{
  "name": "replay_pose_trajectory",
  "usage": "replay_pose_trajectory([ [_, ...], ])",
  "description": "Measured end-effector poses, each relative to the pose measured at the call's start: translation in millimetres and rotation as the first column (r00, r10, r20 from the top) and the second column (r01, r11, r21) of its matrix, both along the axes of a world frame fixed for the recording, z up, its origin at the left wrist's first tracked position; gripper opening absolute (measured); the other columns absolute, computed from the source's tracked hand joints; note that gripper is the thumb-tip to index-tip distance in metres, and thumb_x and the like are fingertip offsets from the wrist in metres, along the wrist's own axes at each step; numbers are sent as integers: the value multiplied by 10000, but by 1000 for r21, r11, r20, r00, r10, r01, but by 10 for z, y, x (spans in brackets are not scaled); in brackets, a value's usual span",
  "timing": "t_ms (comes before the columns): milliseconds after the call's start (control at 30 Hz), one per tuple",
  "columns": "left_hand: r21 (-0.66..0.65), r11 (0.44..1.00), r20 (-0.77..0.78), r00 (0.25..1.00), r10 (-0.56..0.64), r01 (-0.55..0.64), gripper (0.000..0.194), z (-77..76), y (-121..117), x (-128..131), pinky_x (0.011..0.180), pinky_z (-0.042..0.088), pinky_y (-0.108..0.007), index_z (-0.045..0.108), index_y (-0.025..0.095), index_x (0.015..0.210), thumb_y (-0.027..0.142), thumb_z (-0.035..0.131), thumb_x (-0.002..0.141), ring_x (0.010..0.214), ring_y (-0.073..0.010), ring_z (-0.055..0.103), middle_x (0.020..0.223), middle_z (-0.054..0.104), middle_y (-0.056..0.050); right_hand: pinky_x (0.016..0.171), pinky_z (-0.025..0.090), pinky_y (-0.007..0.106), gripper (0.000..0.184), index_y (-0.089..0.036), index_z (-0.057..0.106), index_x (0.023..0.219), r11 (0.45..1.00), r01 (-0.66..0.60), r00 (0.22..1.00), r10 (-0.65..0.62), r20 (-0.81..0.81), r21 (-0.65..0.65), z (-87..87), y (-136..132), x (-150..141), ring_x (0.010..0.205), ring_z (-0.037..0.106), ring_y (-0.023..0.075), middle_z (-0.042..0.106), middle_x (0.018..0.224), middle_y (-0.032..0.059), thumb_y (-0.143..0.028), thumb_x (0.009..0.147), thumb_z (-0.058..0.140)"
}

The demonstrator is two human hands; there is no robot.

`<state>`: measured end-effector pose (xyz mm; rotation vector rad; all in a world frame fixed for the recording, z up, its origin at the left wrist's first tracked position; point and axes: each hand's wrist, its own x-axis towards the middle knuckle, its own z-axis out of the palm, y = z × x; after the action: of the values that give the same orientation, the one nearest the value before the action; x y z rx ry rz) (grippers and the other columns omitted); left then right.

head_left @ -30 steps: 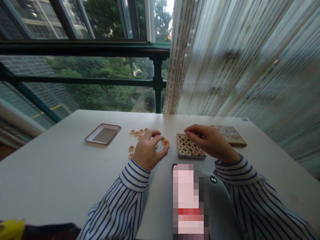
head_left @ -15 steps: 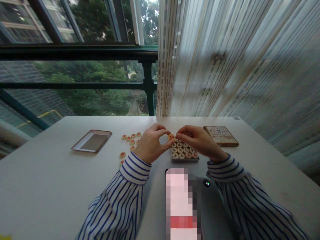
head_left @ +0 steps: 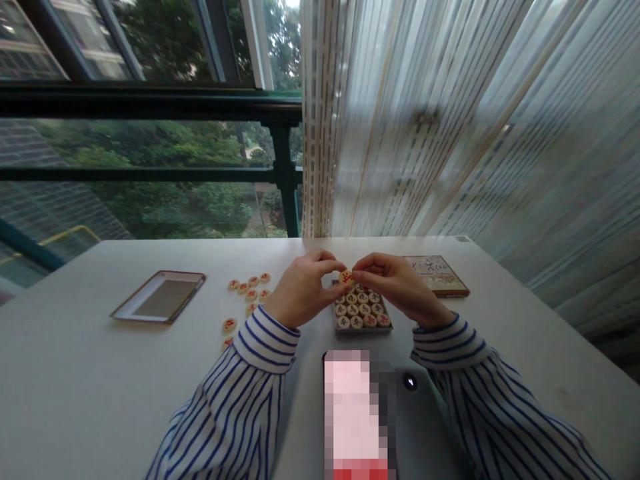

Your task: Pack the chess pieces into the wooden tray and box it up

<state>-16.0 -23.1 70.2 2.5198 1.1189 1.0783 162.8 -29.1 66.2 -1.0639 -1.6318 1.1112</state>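
Observation:
A round xiangqi piece (head_left: 346,277) with a red character faces me, held up just above the far side of a shallow tray (head_left: 363,331). My left hand (head_left: 311,287) pinches it between thumb and index finger from the left. From the right, the closed fingertips of my right hand (head_left: 395,283) grip its edge. Rows of pieces fill the visible part of the tray, most with dark characters and a few red ones in the nearest row (head_left: 369,321). Both hands hide the tray's far end.
Several loose red-marked pieces (head_left: 251,295) lie left of my left hand. Farther left is a box lid (head_left: 160,298), inner side up. A printed box or booklet (head_left: 440,275) lies behind my right hand. Nearer me are a pixelated phone-like object (head_left: 350,407) and a dark grey device (head_left: 430,413).
The view has shifted, so the table things appear lower and farther left. Both hands keep hold of the piece, which sits slightly lower in the view.

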Motion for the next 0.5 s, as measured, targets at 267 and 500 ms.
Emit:
replay_pose_trajectory([
  [267,-384,919,181,983,-19,89,381,-47,40,-54,666,496,-280,589,154,1011,349,650,689,704,-127,604,804,665,-33,617,472,248,205,-144,609,772,999,49,998,-49,-42,-1,-92,25,-22,666,585,107,640,728,23,-322,684,660],
  [500,-634,719,417,909,8,284,263,-25,67,-43,704,516,-297,591,117,938,213,645,699,775,-146,639,838,689,-66,566,451,229,212,-145,606,754,998,55,997,-56,-61,-11,-105,25,-42,609,553,87,620,685,8,-330,672,668],
])
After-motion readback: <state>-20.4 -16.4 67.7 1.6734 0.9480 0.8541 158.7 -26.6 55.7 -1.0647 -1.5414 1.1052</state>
